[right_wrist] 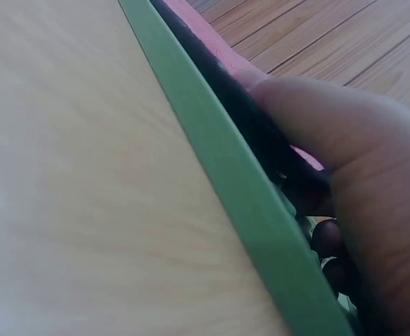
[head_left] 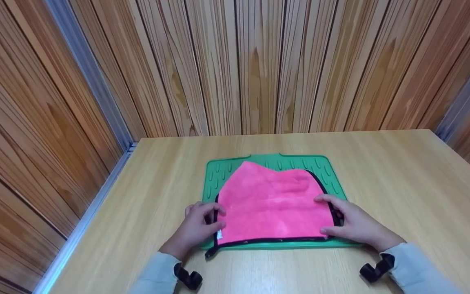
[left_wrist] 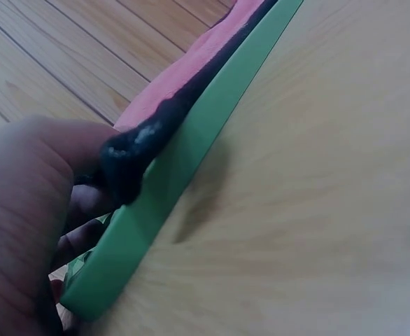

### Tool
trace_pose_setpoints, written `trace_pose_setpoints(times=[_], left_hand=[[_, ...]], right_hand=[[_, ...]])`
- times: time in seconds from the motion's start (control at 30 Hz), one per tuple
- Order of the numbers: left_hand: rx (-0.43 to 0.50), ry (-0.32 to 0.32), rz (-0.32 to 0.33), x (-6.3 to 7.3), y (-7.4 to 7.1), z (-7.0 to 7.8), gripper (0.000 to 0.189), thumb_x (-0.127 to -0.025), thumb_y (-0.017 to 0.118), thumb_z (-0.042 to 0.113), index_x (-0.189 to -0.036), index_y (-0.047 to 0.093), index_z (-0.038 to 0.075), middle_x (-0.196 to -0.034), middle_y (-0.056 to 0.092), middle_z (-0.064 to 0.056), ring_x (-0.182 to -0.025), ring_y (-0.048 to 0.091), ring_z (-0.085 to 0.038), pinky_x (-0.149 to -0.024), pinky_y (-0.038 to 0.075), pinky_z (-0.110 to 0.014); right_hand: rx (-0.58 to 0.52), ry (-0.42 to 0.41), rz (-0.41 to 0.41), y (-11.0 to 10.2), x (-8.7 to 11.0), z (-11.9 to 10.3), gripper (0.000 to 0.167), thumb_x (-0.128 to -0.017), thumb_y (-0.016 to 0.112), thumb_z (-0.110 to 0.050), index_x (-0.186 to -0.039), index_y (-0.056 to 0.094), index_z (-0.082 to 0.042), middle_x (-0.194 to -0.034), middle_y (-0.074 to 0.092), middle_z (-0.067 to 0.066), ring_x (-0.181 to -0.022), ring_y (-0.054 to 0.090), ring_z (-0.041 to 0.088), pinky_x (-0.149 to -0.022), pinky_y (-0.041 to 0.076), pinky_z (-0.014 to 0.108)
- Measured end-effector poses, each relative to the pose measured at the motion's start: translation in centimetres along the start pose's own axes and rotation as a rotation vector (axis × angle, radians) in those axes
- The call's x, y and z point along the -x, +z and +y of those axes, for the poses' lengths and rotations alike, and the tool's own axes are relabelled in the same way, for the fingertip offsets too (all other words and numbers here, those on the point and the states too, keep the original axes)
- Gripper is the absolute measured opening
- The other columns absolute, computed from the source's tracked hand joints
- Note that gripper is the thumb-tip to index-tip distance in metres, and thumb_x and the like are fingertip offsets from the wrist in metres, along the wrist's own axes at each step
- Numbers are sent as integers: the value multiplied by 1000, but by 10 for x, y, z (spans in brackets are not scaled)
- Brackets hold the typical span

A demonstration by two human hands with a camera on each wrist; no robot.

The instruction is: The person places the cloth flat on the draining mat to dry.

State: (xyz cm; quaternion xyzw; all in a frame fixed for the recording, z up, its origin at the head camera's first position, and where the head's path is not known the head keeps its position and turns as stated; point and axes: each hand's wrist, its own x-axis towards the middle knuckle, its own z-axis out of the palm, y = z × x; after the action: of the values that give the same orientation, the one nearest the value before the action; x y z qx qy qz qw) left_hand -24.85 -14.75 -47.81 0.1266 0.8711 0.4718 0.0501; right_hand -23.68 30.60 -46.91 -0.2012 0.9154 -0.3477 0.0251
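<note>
A pink cloth point(head_left: 273, 204) with black edging lies folded over a green mat point(head_left: 214, 173) that has raised drop-shaped ridges. At the cloth's left side my left hand point(head_left: 198, 222) grips its edge, thumb and forefinger on top. The left wrist view shows the thumb on the black-edged corner point(left_wrist: 131, 150), the other fingers curled below it. My right hand point(head_left: 355, 220) holds the opposite side, with thumb and forefinger over the pink surface. In the right wrist view, its remaining fingers point(right_wrist: 327, 238) curl under the black edge, close above the mat.
The mat rests on a light wooden table point(head_left: 161, 171) near its middle. Wood-panelled walls point(head_left: 259, 65) stand behind the table and on the left, with a metal strip point(head_left: 92, 73) at the corner. A black loop point(head_left: 211, 252) sticks out at the cloth's front left corner.
</note>
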Motion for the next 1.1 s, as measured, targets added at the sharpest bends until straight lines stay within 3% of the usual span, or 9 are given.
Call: trace_pose_setpoints(times=[0.1,0.2,0.3,0.43,0.6,0.77,0.87,1.1], left_hand=[[-2,15,-4,0,0,-1,11,-101,84,17,-109,77,21,-113,63,-5,-135,38,-37,-101,45,-44],[-10,56,-6,0,0,-1,11,-100,84,15,-107,77,18,-106,63,-6,-128,42,-34,-102,38,-45],[-13,82,-5,0,0,-1,11,-99,85,14,-106,77,17,-103,63,-6,-121,42,-30,-100,34,-45],[-3,65,-9,1,0,-1,11,-99,85,14,-106,77,18,-108,63,-6,-125,39,-32,-98,36,-44],[10,8,-42,0,-2,1,11,-101,84,15,-108,77,22,-117,61,-7,-136,34,-39,-103,41,-49],[23,-1,-57,1,-3,2,12,-101,83,16,-108,76,21,-123,60,-8,-142,30,-42,-111,41,-58],[22,-12,-63,0,-3,2,12,-101,84,17,-107,76,23,-123,60,-8,-141,30,-40,-108,41,-55],[30,-35,-59,0,-2,2,16,-101,83,17,-112,75,25,-131,60,-11,-147,26,-45,-116,41,-65]], right_hand=[[-1,-3,-4,1,1,-1,74,-96,90,-38,-160,57,-20,-165,61,16,-156,54,41,-123,45,25],[-29,-39,-5,1,2,1,71,-97,90,-35,-159,58,-18,-161,65,16,-150,57,19,-118,42,15],[-61,-87,-14,0,3,3,66,-100,88,-29,-157,59,-14,-147,74,14,-130,57,-3,-109,42,10],[-75,-111,-27,0,4,4,62,-101,86,-25,-156,59,-12,-128,80,9,-115,54,-7,-102,42,10],[-64,-83,-33,-1,3,1,60,-102,85,-28,-156,61,-15,-147,74,15,-129,52,-11,-109,42,9],[-55,-32,-50,-3,8,-2,59,-102,84,-35,-155,62,-20,-157,69,14,-139,52,-9,-113,43,11],[-57,3,-57,-3,11,-3,60,-102,84,-38,-155,62,-23,-158,68,12,-141,54,-4,-113,43,12],[-49,47,-79,-3,10,-5,63,-102,84,-39,-158,59,-23,-163,64,14,-154,53,35,-116,45,21]])
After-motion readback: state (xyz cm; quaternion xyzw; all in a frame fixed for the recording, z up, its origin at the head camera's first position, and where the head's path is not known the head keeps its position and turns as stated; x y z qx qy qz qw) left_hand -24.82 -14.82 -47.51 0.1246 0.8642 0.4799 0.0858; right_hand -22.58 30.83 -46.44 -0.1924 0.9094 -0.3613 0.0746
